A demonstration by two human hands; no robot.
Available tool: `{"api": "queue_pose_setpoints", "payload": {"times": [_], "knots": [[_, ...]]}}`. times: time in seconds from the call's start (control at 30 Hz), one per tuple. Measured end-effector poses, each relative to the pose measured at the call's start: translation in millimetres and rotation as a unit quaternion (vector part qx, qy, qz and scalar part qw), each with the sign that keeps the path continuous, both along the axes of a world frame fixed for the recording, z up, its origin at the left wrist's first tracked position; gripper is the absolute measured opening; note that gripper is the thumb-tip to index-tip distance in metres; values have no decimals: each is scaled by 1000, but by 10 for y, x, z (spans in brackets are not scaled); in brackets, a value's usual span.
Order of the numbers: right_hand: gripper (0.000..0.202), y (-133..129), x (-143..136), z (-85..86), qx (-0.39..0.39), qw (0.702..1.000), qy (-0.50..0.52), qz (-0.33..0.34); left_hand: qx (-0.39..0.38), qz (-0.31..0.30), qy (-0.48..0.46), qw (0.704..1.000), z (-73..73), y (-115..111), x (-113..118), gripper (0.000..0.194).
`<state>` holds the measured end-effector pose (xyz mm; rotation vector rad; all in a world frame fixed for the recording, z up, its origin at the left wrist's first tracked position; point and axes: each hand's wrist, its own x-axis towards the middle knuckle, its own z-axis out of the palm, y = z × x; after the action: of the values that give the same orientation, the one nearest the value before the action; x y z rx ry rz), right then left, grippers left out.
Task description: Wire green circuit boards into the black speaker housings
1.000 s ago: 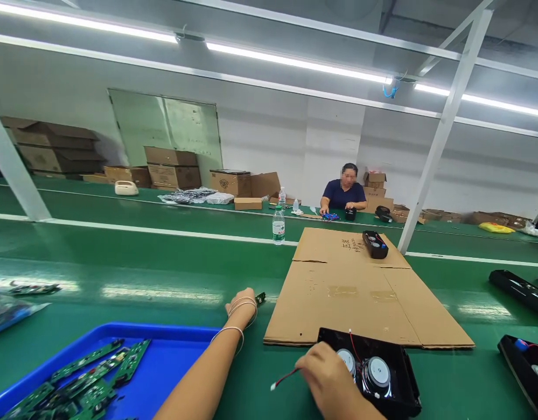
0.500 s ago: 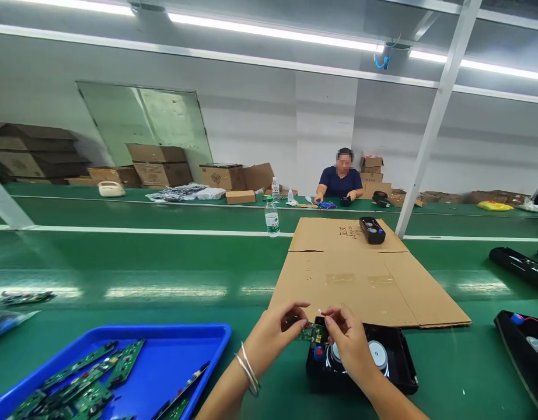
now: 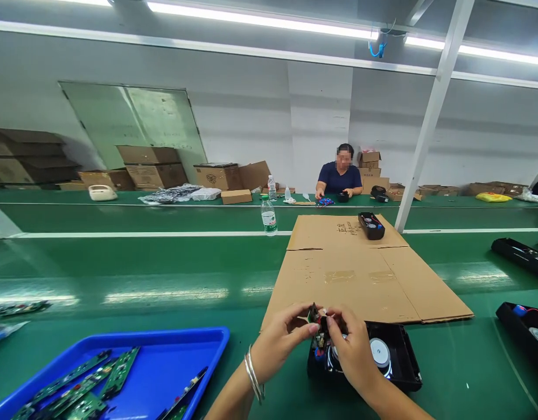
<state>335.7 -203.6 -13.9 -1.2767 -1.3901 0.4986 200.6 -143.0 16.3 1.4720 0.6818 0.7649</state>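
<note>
My left hand (image 3: pixel 289 338), with silver bangles at its wrist, pinches a green circuit board (image 3: pixel 320 333) by its edge. The board is tilted up, its component side partly showing. My right hand (image 3: pixel 353 344) is closed at the board's other edge, its fingertips on a small pale plug (image 3: pixel 324 313); their exact contact is partly hidden. Both hands are over a black speaker housing (image 3: pixel 402 364), open side up on the bench. A round silver speaker (image 3: pixel 380 353) shows inside it, and a second one is mostly covered by my right hand.
A blue tray (image 3: pixel 159 336) with several circuit boards lies at left. Beyond the housing is a flat cardboard sheet (image 3: pixel 339 291) bearing another speaker unit (image 3: pixel 371 226). More black housings (image 3: pixel 525 332) sit at right. A water bottle (image 3: pixel 269 217) stands farther back; a person (image 3: pixel 340 177) works opposite.
The circuit board has been turned from lying nearly flat to standing tilted between my hands. My fingertips have come closer together. The view has shifted slightly.
</note>
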Motion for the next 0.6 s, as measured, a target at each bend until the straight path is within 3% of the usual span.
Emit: {"api": "queue_pose_setpoints", "payload": {"times": [0.17,0.33,0.6], "knots": [[16,-8,-27,-18,1,1000,-7,2,-50,-24,-16,998,-36,54,-41,60],[16,-17,-58,-32,-16,1000,-14,-11,-90,-28,-8,996,-56,41,-28,61],[20,-6,-23,-10,-23,997,-67,-12,7,-12,6,1000,15,-24,5,39]]}}
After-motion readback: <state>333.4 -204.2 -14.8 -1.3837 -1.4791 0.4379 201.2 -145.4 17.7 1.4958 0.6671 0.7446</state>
